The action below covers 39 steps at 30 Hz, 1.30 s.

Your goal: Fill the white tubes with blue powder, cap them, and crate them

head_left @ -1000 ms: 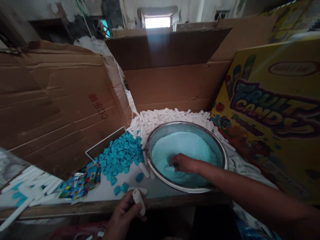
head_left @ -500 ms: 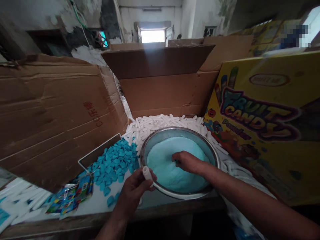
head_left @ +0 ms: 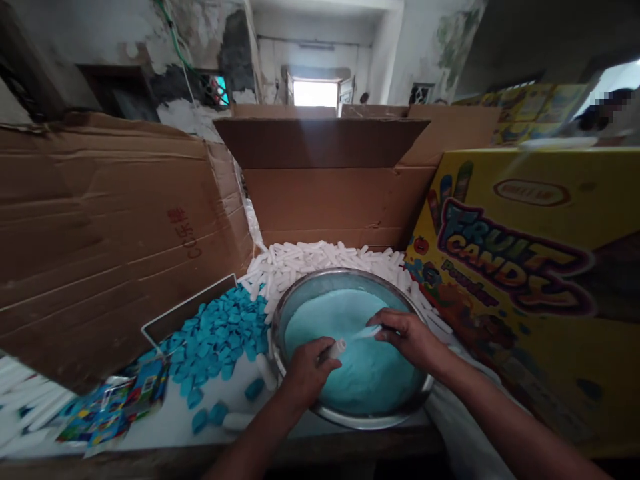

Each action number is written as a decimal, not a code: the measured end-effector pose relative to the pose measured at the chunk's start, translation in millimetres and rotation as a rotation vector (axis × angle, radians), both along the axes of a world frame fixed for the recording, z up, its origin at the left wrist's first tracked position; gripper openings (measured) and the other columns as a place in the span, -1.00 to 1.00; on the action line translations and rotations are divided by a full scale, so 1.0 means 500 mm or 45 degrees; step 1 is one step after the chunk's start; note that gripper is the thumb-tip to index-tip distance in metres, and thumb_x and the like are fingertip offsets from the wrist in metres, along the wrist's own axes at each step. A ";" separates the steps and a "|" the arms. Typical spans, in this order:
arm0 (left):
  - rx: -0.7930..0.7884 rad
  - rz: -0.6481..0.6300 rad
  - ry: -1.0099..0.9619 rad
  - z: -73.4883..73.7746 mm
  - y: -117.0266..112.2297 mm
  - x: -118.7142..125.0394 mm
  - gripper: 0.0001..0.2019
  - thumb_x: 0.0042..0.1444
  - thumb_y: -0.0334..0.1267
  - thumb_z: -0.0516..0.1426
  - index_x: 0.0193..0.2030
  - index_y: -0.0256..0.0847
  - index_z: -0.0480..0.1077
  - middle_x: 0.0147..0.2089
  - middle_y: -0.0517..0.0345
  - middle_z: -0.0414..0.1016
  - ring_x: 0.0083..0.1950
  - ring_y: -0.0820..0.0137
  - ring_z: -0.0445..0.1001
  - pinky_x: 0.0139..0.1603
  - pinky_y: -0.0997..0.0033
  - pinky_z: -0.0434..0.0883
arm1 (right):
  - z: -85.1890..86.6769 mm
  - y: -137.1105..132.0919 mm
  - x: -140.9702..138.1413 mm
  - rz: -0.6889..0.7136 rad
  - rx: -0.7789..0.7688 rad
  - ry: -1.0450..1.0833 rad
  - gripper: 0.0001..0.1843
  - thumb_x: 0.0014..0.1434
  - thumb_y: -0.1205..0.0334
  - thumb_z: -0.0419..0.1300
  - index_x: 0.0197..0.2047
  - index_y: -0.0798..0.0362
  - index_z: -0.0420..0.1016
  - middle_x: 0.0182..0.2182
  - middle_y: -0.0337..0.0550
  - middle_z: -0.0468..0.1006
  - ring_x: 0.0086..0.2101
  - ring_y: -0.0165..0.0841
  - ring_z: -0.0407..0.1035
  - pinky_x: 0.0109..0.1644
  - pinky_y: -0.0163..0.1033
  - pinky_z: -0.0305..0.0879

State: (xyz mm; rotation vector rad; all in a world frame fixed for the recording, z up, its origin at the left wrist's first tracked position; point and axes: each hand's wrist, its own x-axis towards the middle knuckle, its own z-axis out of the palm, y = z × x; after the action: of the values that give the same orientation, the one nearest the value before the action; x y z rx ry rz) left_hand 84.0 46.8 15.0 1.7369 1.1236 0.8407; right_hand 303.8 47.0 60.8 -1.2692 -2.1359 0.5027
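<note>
A wide metal bowl (head_left: pixel 345 421) holds pale blue powder (head_left: pixel 330 310). Over the powder, my left hand (head_left: pixel 306 373) is closed around a small white plastic tube (head_left: pixel 337 348), its narrow open mouth tilted up and to the right. My right hand (head_left: pixel 407 337) pinches a small pale scoop (head_left: pixel 369 332), which points left toward the tube mouth with a little space between them. The scoop's exact shape is blurred, and part of it is hidden by my fingers.
Blue caps (head_left: pixel 220 333) lie heaped left of the bowl, white tubes (head_left: pixel 320 257) behind it. Printed sachets (head_left: pixel 113 407) are at the front left. Cardboard (head_left: pixel 320 207) stands behind, a yellow candy carton (head_left: pixel 510 267) at right. A person (head_left: pixel 607 117) is far back right.
My left hand has brought the tube rightward from the bowl's rim to above the powder. My right hand has lifted out of the powder, bringing the scoop into sight. The view has tilted slightly up.
</note>
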 end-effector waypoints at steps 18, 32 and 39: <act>0.012 -0.043 0.125 0.000 -0.008 -0.002 -0.83 -0.07 -0.26 0.08 -0.37 -0.26 0.44 -0.44 0.20 0.39 -0.37 0.37 0.31 -0.37 0.45 0.18 | 0.027 -0.007 -0.065 0.150 0.419 -0.634 -0.72 0.11 0.53 -0.06 -0.32 0.09 0.43 -0.35 -0.12 0.31 -0.32 -0.34 0.20 -0.23 -0.25 0.16; 0.032 -0.066 0.129 -0.007 -0.005 -0.005 -0.88 -0.06 -0.28 0.07 -0.43 -0.26 0.39 -0.51 0.25 0.30 -0.42 0.41 0.25 -0.40 0.46 0.11 | 0.049 -0.008 -0.074 0.198 0.390 -0.740 -0.69 0.11 0.52 -0.09 -0.28 0.08 0.43 -0.34 -0.10 0.31 -0.31 -0.31 0.19 -0.23 -0.22 0.14; 0.044 -0.068 0.142 -0.009 -0.006 -0.005 -0.89 -0.05 -0.27 0.06 -0.46 -0.25 0.37 -0.53 0.28 0.25 -0.43 0.42 0.22 -0.42 0.47 0.09 | 0.048 -0.008 -0.076 0.200 0.415 -0.752 -0.70 0.15 0.49 -0.10 -0.27 0.08 0.43 -0.36 -0.10 0.31 -0.31 -0.31 0.18 -0.23 -0.21 0.13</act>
State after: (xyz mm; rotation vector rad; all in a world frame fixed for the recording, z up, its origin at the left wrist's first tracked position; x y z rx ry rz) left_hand 81.7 43.9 10.6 1.8533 1.1362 0.7421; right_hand 265.9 42.8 84.6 -1.1604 -2.6738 -0.1930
